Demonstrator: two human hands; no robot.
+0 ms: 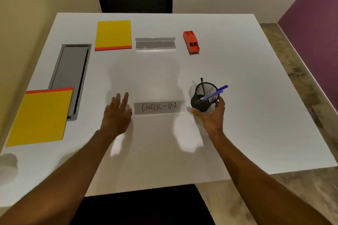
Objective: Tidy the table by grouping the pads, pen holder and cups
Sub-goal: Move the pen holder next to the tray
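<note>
Gripping mesh pen holder (pixel 204 99) – right hand (pixel 212 115) wrapped round it, left hand (pixel 117 113) flat, fingers spread

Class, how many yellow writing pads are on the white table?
2: a yellow red-edged paper pad on the far side; a second yellow pad at the near left edge. None looks hidden.

Yellow pads (pixel 113 33), black mesh pen holder (pixel 203 99), orange stapler (pixel 191 41).
</note>
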